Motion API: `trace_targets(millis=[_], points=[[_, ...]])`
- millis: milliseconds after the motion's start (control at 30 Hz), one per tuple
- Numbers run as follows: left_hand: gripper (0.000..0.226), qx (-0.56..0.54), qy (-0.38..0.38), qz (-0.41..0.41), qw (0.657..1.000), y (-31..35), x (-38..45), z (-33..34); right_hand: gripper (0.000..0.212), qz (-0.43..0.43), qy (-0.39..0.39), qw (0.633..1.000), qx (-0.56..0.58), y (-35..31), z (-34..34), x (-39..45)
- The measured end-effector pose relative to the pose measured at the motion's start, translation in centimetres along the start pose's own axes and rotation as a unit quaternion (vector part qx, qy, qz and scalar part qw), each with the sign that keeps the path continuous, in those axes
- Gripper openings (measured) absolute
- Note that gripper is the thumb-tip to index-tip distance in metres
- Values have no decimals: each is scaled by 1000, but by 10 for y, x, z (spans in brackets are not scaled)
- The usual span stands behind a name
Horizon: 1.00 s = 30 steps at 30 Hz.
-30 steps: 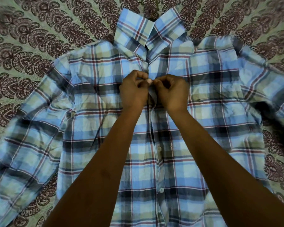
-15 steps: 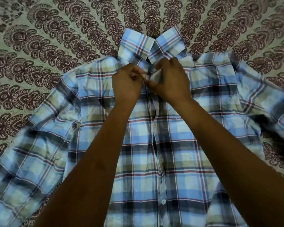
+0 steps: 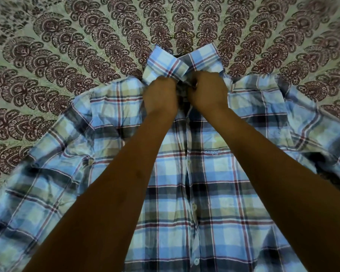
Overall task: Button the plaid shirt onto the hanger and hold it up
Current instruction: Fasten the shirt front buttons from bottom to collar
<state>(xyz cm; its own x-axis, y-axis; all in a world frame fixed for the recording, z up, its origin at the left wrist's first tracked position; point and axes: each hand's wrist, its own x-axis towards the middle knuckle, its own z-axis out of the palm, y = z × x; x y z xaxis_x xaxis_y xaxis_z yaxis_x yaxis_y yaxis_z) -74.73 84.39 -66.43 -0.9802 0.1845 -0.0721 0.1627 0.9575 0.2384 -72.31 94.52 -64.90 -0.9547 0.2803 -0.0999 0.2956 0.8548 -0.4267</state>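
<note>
A blue, white and red plaid shirt (image 3: 220,193) lies face up on the bed, its front placket closed with several white buttons down the middle. Its collar (image 3: 165,61) stands folded at the top. A thin metal hanger hook (image 3: 182,33) pokes out beyond the collar; the hanger's body is hidden inside the shirt. My left hand (image 3: 160,95) and my right hand (image 3: 207,91) are fists side by side just below the collar, each pinching one edge of the shirt's opening at the neck. The fingertips are hidden under the hands.
The shirt rests on a pale bedspread (image 3: 67,55) printed with dark maroon paisley fans, which fills the view above and to the left. The sleeves spread out to the lower left (image 3: 28,203) and the right (image 3: 322,138).
Both hands have moved up the placket from the chest to the neck opening just under the collar. The view has shifted so the shirt sits lower in frame.
</note>
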Motion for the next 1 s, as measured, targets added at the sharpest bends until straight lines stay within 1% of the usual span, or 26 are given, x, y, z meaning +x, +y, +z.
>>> trace_targets(millis=[67,133,200,233,267,300,333,367,433,467,500,533,567,667,733,833,1000], points=[[20,-10,2,-17,1000,3,1,0,22,16,27,995,90,4,4,-2],[21,-38,-3,-45,998,6,3,-2,22,35,41,987,151,6,4,-3],[20,-65,-9,-63,996,9,3,-3,37,53,49,980,187,4,3,-4],[20,-82,-10,-67,994,10,4,-4,41,66,52,974,209,2,3,-4],[20,-108,-9,-70,992,10,4,-6,39,85,52,964,245,1,4,-2],[20,-143,-4,-76,987,9,5,-8,33,110,44,949,294,1,4,0],[19,-185,5,-84,979,8,6,-11,28,137,28,925,354,1,4,0],[16,-227,11,-93,969,7,8,-12,26,168,4,893,417,2,3,-1],[7,-319,8,-123,940,6,10,-16,29,213,-40,816,536,4,1,-5],[5,-369,-2,-141,919,6,9,-17,30,220,-58,783,578,5,-1,-9],[8,-406,-10,-159,900,6,9,-18,29,219,-71,762,605,7,-3,-12],[10,-426,-12,-170,888,6,8,-19,28,214,-79,750,621,8,-4,-14],[9,-436,-10,-174,883,5,6,-19,27,208,-83,746,627,10,-5,-15],[7,-436,17,-160,886,7,-2,-22,25,202,-71,768,603,9,-5,-17],[8,-444,22,-144,884,10,-7,-24,28,201,-57,775,597,7,-3,-19],[8,-457,12,-141,878,11,-10,-23,33,211,-33,775,595,2,4,-21],[11,-475,-12,-143,868,6,-12,-18,24,236,-5,795,559,-1,17,-22]])
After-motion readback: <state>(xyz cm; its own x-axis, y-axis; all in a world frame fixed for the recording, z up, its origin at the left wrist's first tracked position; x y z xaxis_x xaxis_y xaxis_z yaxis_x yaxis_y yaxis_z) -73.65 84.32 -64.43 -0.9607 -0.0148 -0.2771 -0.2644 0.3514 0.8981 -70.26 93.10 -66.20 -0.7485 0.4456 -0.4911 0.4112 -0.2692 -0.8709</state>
